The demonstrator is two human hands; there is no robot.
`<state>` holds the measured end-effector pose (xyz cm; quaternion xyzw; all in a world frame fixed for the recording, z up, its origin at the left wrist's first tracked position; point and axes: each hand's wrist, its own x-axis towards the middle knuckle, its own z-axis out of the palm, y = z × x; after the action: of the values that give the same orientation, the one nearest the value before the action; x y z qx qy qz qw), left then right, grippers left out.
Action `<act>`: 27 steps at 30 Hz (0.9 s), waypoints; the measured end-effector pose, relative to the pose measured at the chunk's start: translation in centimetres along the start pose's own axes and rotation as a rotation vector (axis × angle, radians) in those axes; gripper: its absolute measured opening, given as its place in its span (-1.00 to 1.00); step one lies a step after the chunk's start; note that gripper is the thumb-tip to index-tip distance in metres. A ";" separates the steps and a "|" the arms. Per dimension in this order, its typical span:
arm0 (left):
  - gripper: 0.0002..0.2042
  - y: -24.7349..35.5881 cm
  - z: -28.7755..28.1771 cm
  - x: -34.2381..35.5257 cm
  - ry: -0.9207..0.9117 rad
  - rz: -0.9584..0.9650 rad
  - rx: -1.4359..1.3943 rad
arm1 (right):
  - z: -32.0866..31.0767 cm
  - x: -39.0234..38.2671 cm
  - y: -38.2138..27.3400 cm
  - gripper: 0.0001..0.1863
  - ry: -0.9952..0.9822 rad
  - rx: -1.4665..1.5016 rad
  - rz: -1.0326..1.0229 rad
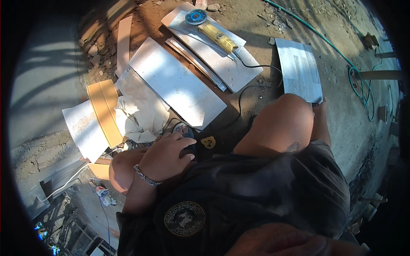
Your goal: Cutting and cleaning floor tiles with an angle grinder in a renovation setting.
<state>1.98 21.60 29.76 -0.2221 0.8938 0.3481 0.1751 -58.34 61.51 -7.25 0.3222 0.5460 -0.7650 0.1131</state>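
Note:
My left hand (pixel 166 153), with a bracelet at the wrist, hangs over my left leg above a dark sandal (pixel 188 150), fingers loosely apart and holding nothing. My right hand (pixel 319 104), mostly hidden beyond my right knee, grips the lower edge of a grey wood-look panel (pixel 298 66). A yellow angle grinder (pixel 217 37) with a blue disc lies on white boards (pixel 252 72) ahead, its black cord (pixel 256 86) running down. Another white board (pixel 177 91) lies before my left foot, beside a crumpled cream cloth (pixel 139 115).
Tan strips (pixel 104 111) and a white sheet (pixel 79 121) lie at left. Dirt and rubble (pixel 275 19) are at the back. A green hose (pixel 350 68) loops along the right. A pale cable (pixel 64 185) and wooden debris (pixel 68 219) are at lower left.

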 end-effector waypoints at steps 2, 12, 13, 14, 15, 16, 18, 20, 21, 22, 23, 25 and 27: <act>-0.61 0.3 -0.1 0.2 0.000 -0.015 -0.007 | -1.4 0.7 0.8 -0.35 -0.049 -0.005 0.122; -0.61 0.9 0.2 -0.1 0.041 0.047 0.019 | 11.9 -4.8 -2.7 0.00 0.450 -1.157 -0.342; -0.60 1.0 0.2 -0.1 0.050 0.074 0.029 | 16.4 -6.4 -3.1 -0.01 0.276 -1.427 -0.518; -0.60 1.3 0.2 0.0 0.042 0.067 0.026 | 20.3 -8.7 -2.3 -0.04 0.073 -1.503 -0.820; -0.61 1.7 0.1 0.1 0.032 0.079 0.054 | 24.3 -11.2 -1.6 -0.12 -0.181 -1.672 -0.942; -0.61 2.1 0.1 0.3 0.031 0.101 0.084 | 27.6 -14.1 0.2 -0.18 -0.448 -1.743 -1.136; -0.60 3.4 0.0 0.6 0.019 0.133 0.127 | 33.1 -20.5 4.9 -0.19 -0.996 -1.762 -1.216; -0.60 4.9 0.0 0.7 0.032 0.162 0.170 | 36.4 -26.7 10.0 -0.14 -1.175 -2.022 -1.164; -0.64 5.7 0.2 0.6 0.045 0.237 0.190 | 37.5 -29.3 12.3 -0.13 -1.167 -2.074 -1.209; -0.68 6.4 0.4 0.4 0.080 0.305 0.203 | 38.7 -31.5 14.4 -0.12 -1.144 -2.124 -1.196; -0.68 7.1 0.6 0.1 0.070 0.277 0.217 | 39.4 -32.9 15.9 -0.13 -1.112 -2.070 -1.137; -0.79 8.0 0.9 -0.5 0.155 0.488 0.303 | 41.2 -34.1 18.7 -0.18 -1.059 -1.966 -1.084; -0.83 8.3 1.0 -0.8 0.178 0.413 0.348 | 42.1 -33.0 20.2 -0.23 -1.076 -1.887 -1.058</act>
<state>-1.53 27.99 34.01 -0.0317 0.9783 0.1970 0.0566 -38.02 9.71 5.92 -0.5103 0.8371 -0.0531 0.1897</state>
